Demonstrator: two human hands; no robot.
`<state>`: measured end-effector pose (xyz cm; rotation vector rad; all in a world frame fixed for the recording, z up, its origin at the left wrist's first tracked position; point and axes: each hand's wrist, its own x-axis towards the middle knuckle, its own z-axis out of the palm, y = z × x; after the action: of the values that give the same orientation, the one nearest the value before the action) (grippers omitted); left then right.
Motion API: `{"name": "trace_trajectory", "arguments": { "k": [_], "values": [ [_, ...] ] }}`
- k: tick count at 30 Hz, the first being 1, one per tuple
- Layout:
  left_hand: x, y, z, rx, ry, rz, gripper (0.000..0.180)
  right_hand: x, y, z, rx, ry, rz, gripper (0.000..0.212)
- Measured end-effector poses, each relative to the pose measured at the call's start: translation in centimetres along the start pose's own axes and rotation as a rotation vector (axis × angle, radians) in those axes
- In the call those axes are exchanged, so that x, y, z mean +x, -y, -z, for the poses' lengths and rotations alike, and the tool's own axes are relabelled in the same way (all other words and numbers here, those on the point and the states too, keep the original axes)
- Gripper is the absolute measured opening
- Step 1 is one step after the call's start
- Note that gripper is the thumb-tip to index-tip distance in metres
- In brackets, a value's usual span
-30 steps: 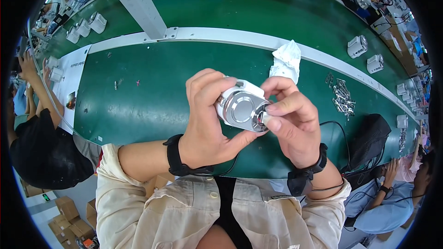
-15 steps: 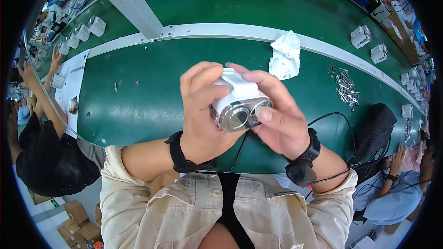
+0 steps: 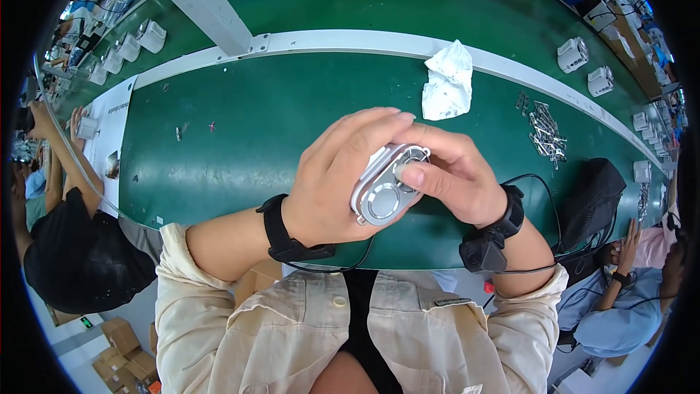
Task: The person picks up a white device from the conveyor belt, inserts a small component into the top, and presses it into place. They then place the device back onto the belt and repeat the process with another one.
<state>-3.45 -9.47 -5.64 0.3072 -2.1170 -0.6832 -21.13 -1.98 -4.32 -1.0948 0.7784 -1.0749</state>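
Between my hands is a small white device (image 3: 382,203) with a shiny silver oval face, tilted so that this face points toward me. Two round rings sit on the face, a larger one at the lower left and a smaller one at the upper right. My left hand (image 3: 332,175) wraps its far and left side, fingers closed over the housing. My right hand (image 3: 459,175) grips the other side, its thumb lying on the smaller ring. Most of the white housing is hidden behind the hands. Both wrists wear black straps.
Beyond my hands lies a crumpled white cloth or paper (image 3: 448,82) on the green table (image 3: 240,124). Small metal parts (image 3: 547,133) are heaped to the right, near a black bag (image 3: 594,197) with cables. Similar white devices (image 3: 572,55) stand past the white rail (image 3: 350,41). People work on both sides.
The device has turned so its silver face shows more fully and its white top is covered. My left fingers now lie over the top; both hands sit slightly lower.
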Motion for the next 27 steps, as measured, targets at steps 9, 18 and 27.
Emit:
{"name": "trace_trajectory", "arguments": {
  "k": [9,18,27],
  "values": [
    [-0.1,-0.2,-0.1,0.021,-0.04,-0.02,0.073,0.3,-0.6,-0.8,0.338,-0.099,-0.022,0.043],
    [0.3,-0.5,-0.2,0.0,-0.041,-0.05,0.068,0.1,-0.7,0.4,0.133,0.074,0.027,0.044],
    [-0.5,-0.4,-1.0,-0.028,-0.136,0.06,0.07,0.6,-0.4,-1.6,0.172,-0.066,0.021,0.054]
  ]
}}
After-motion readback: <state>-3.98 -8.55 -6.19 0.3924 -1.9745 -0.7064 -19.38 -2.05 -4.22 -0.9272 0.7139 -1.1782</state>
